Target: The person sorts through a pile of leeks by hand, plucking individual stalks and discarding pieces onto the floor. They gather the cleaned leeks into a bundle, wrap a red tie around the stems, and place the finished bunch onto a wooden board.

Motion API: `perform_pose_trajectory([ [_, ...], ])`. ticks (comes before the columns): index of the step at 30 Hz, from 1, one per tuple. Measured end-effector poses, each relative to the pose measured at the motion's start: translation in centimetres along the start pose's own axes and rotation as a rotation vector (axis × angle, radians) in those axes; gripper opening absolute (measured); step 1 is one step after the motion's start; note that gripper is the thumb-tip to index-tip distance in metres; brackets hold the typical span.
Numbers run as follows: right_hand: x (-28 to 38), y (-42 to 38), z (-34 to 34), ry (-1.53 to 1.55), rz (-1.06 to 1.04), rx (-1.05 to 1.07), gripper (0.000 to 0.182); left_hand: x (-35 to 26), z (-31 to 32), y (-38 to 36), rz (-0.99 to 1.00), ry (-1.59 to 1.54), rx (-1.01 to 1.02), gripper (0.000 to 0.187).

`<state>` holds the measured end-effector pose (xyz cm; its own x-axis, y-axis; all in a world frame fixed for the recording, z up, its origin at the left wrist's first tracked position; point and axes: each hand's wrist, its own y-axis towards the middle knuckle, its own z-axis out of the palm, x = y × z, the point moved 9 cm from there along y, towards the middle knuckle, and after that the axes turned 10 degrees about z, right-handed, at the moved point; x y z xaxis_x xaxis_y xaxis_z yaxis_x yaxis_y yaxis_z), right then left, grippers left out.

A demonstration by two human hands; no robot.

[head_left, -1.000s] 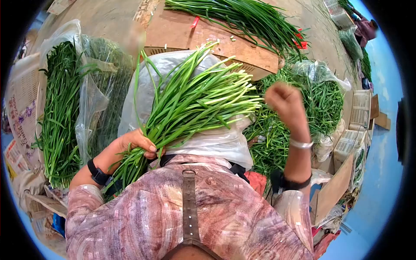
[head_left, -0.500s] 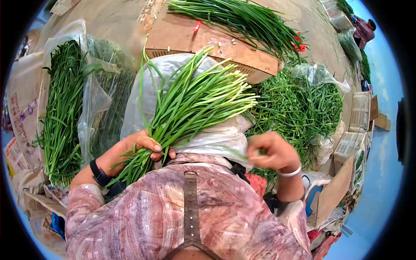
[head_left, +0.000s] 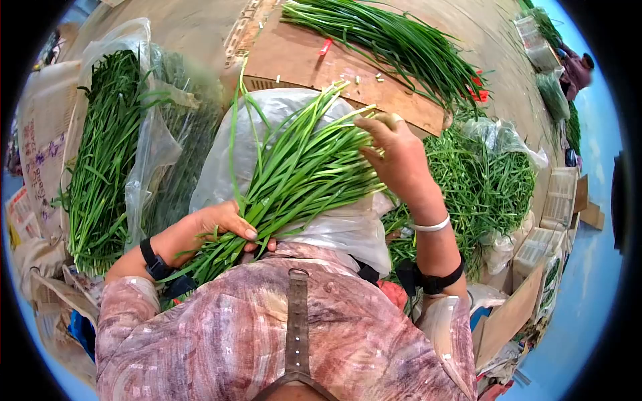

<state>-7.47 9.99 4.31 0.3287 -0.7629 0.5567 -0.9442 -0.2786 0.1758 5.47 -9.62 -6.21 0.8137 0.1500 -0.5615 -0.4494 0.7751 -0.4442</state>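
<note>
A loose bunch of garlic chives lies across my lap over plastic sheeting, pale stem ends pointing up and right. My left hand is closed round its leafy lower end, thumb on top. Over the pale stem ends hovers my right hand, thumb apart from the bent fingers, fingertips right at the stems. Nothing shows held in it. Part of the stem ends is hidden behind that hand. Under the bunch spreads a whitish plastic sheet.
A wooden board ahead carries a pile of trimmed chives. Loose green leaves heap at the right. Packed chives stand in a plastic bag at the left. Crates line the right side; a person is far right.
My right hand has moved up and left, from beside the lap to the stem ends; its pinched fingers have spread. The thin leaf near it no longer shows. My left hand keeps its hold.
</note>
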Motion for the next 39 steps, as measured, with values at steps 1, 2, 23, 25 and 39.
perform_pose_trajectory([
  [1,1.1,0.5,0.2,-0.056,-0.067,-0.019,0.025,-0.1,-0.1,0.0,0.006,-0.006,-0.005,0.066],
  [2,1.3,0.7,1.3,-0.112,-0.097,0.024,0.025,0.1,-0.3,-0.1,-0.009,0.025,-0.016,0.070],
  [23,-2.5,2.7,0.5,-0.077,-0.040,0.107,0.024,1.4,-2.3,0.8,-0.080,0.162,-0.045,0.052],
  [25,-3.4,2.6,2.2,-0.169,-0.081,0.224,0.027,1.3,-2.7,0.7,-0.038,0.152,-0.076,0.047],
  [39,-3.2,3.0,1.8,-0.110,-0.112,0.316,0.021,1.1,-2.3,0.6,-0.084,0.150,-0.015,0.047],
])
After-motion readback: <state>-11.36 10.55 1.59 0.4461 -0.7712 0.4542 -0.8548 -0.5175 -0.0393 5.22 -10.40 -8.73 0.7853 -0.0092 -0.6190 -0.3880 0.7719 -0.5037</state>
